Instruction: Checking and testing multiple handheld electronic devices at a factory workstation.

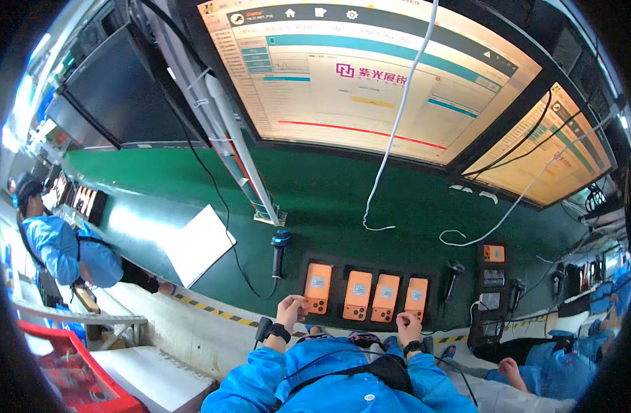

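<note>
Several orange phones lie camera side up in a row of black trays along the near bench edge, each with a pale label on its back. My left hand (291, 311) is closed at the lower left corner of the leftmost phone (318, 289), its fingertips at the phone's edge. The two middle phones (357, 296) (385, 298) lie untouched. Over the lower edge of the rightmost phone (417, 294), my right hand (408, 326) has its fingers curled together; whatever they may pinch is hidden. Dark bands circle both wrists.
A blue-black handheld scanner (278, 255) stands left of the phones, near a white sheet (201, 246). White cables (379, 172) hang before the large monitor (370, 76). Another scanner (453, 281) and black trays (489, 301) lie rightward. Co-workers in blue sit at either side; a red crate (74, 372) stands lower left.
</note>
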The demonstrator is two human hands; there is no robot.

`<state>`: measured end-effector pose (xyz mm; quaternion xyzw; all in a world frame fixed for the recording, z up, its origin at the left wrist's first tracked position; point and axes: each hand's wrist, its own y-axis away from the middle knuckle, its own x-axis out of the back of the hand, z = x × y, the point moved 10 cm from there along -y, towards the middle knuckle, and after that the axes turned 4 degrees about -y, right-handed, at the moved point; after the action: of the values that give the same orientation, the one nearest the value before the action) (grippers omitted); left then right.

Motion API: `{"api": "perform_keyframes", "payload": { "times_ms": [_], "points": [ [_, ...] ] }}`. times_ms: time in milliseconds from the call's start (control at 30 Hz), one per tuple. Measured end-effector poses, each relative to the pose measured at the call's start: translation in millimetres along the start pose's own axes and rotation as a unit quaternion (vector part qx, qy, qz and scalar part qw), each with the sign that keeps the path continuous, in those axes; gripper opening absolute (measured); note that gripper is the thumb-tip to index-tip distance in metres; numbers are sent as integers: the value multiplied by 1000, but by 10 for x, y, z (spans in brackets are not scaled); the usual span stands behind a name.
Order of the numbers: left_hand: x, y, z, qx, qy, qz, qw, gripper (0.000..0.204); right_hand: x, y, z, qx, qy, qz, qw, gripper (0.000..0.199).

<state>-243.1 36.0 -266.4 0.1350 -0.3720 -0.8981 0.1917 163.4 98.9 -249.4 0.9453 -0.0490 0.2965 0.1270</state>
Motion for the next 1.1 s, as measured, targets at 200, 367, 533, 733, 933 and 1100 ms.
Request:
{"api": "perform_keyframes", "payload": {
  "times_ms": [200, 367, 533, 733, 933, 1100],
  "points": [
    [172, -83, 120, -6, -4, -30, 1000, 7, -370, -212, -649, 44, -82, -54, 994, 28],
    [480, -344, 152, -20, 4, 41, 999, 5, -739, -870, -2191, 117, -238, -105, 959, 69],
    [886, -678, 667, -215, -242, 258, 910, 37, -799, -819, -3766, 368, -226, -139, 891, 81],
    [626, -1095, 1000, -275, -313, 221, 882, 66, -739, -253, -2845, 237, -138, -117, 954, 23],
    [603, -1614, 775, -155, -369, 121, 908, 58, 121, 364, -973, 78, -2, 3, 997, 29],
    [438, -1203, 716, -212, -180, 52, 959, 22, 654, 882, 38, -23, -13, 64, 998, 29]
  ]
}}
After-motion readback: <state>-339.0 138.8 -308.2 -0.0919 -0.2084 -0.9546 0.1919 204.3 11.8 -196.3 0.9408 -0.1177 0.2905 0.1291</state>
